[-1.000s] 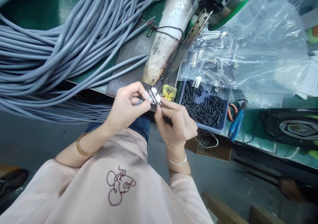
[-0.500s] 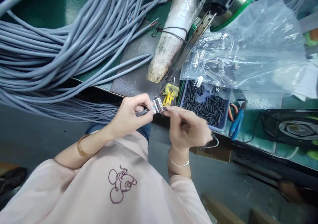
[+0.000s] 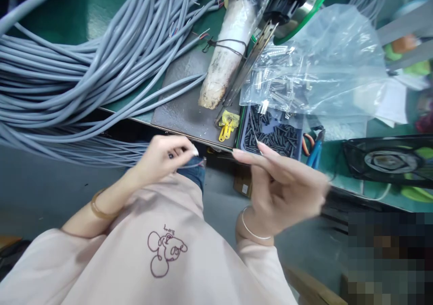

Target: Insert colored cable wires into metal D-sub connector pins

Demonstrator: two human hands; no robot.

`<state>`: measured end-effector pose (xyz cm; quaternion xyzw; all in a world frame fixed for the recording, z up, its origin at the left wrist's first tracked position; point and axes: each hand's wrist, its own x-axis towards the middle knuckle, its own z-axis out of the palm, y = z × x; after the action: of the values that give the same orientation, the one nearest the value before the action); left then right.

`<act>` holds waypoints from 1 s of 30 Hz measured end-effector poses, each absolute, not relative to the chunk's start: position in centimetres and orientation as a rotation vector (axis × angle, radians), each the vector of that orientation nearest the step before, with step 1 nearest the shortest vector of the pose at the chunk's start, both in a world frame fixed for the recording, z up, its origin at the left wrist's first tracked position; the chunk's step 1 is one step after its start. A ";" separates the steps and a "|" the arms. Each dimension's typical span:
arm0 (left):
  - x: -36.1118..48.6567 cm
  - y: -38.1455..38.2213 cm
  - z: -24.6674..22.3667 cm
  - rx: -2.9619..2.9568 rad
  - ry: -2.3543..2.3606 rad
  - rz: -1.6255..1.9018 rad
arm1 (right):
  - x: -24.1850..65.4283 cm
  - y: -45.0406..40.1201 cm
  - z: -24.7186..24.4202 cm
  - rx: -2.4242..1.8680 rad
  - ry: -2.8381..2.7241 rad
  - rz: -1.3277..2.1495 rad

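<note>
Left hand: thumb and fingers drawn narrow, the left hand (image 3: 169, 155) closed on a short grey cable (image 3: 193, 165); a dark bit showed between the curled fingers, too small to identify
Short grey cable: out past the thumb in front of the jeans, below the table edge; reddish at its end
Right hand: partly open, blurred; the right hand (image 3: 282, 183) had two fingertips reaching forward, tips apart, in front of the near edge of the blue tray (image 3: 298, 148); a thin pale line lay by one tip, too fine to name
Blue tray: many small black pieces (image 3: 284, 140) inside; a clear plastic bag (image 3: 341, 66) of metal connectors overlapped its far side
Dark plate: grey cable ends lay over the dark plate (image 3: 184, 108); yellow clips (image 3: 224, 131) near its right edge
Cable bundle: thick grey cable bundle (image 3: 84, 70) at left, some ends stripped to coloured wires
Pliers: blue-handled pliers (image 3: 315, 154) just right of the tray
Writing: small script above a mouse-like line drawing (image 3: 167, 253) on the shirt, not legible for certain; white label (image 3: 245, 188) on a cardboard box, unreadable
</note>
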<state>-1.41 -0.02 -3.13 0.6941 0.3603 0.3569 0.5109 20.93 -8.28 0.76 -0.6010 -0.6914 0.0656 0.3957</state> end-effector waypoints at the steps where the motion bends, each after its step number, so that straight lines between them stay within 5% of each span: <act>1: -2.0 0.8 -2.9 1.633 0.964 0.977 | 20.6 -7.8 1.1 -1.481 -1.771 0.141; 4: -3.6 4.1 -2.3 1.633 1.286 1.264 | 21.2 -6.3 1.7 -1.435 -1.786 -0.045; 9: -4.4 9.1 -2.8 1.781 1.401 1.143 | 25.2 -2.1 1.0 -1.763 -1.632 -0.419; 15: -3.8 9.6 -2.9 1.820 1.588 1.257 | 27.2 3.2 -1.7 -2.028 -1.630 -0.323; 23: -5.5 8.1 -1.2 1.336 1.165 1.834 | 29.4 1.6 -0.6 -1.876 -1.522 -0.202; 30: -5.5 3.7 3.7 1.421 0.987 1.568 | 28.9 -2.9 0.8 -1.698 -1.386 -0.097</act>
<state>-5.54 3.74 3.73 0.5598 0.3889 0.6176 0.3923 28.94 -2.89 0.76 -0.6888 -0.5621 -0.0392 0.4562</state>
